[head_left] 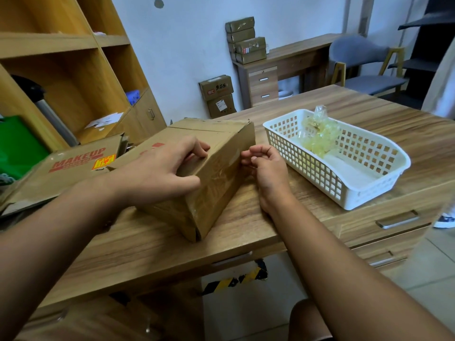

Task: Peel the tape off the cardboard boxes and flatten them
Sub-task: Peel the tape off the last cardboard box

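A closed cardboard box (216,193) lies on the wooden desk (246,232), its taped side face turned toward me. Clear tape (221,175) runs along that face. My left hand (162,171) rests on top of the box, fingers curled over its upper edge and thumb against the side. My right hand (266,166) sits at the right end of the box's side, its fingertips bunched together at the tape's edge. Whether they hold tape is unclear.
A white plastic basket (349,190) with crumpled clear tape (317,134) stands to the right. A flattened "MAKEUP" carton (66,168) lies to the left. Wooden shelves stand at left; stacked boxes, a second desk and a chair are behind.
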A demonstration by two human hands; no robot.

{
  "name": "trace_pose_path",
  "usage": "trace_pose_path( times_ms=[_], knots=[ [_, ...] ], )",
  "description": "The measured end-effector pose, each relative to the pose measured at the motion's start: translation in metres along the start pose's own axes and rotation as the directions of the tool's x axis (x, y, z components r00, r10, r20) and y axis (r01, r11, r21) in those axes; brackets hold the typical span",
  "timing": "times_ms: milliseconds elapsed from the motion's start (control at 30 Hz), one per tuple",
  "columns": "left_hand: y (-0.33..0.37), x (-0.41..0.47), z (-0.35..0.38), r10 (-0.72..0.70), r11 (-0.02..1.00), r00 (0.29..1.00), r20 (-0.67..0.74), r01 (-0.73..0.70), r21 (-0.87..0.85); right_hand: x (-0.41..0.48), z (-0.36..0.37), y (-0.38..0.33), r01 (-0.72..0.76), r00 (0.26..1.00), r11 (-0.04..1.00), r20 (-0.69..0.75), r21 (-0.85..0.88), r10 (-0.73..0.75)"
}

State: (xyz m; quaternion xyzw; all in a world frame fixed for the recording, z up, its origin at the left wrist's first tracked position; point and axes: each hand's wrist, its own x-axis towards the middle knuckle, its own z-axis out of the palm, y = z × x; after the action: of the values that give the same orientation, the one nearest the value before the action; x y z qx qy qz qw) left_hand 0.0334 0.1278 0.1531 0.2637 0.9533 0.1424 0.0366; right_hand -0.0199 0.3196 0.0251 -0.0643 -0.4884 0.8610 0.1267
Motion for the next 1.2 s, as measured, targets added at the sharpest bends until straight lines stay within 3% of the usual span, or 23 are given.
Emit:
trace_pose_path(
  times_ms=[200,400,467,600,700,867,1200],
  knots=[
    [-0.009,-0.002,0.002,-0.048,0.982,0.999,0.024,0.051,-0.180,-0.008,-0.003,-0.002,0.011,1.000,1.000,0.010,-0.023,-0.010],
    [-0.014,-0.001,0.002,-0.076,0.981,0.997,0.005,0.076,-0.176,-0.025,-0.011,0.002,0.091,0.995,0.986,0.059,-0.142,-0.083],
    [-0.012,0.000,0.003,-0.062,0.993,0.998,-0.013,0.060,-0.105,-0.030,-0.014,0.003,0.125,0.991,0.974,0.080,-0.187,-0.111],
    [-0.014,-0.001,0.012,0.016,0.978,0.998,-0.062,-0.003,0.207,-0.036,-0.020,0.007,0.228,0.973,0.912,0.121,-0.342,-0.197],
    [-0.017,-0.002,0.016,0.080,0.960,0.995,-0.063,-0.060,0.274,-0.039,-0.020,0.009,0.328,0.943,0.837,0.204,-0.437,-0.263],
    [-0.019,-0.002,0.018,0.037,0.980,0.993,-0.111,-0.014,0.196,-0.044,-0.016,0.007,0.447,0.885,0.788,0.338,-0.424,-0.320],
    [-0.020,-0.001,0.018,0.001,0.997,0.989,-0.150,0.011,0.079,-0.051,-0.015,0.005,0.535,0.826,0.742,0.436,-0.404,-0.358]
  ],
)
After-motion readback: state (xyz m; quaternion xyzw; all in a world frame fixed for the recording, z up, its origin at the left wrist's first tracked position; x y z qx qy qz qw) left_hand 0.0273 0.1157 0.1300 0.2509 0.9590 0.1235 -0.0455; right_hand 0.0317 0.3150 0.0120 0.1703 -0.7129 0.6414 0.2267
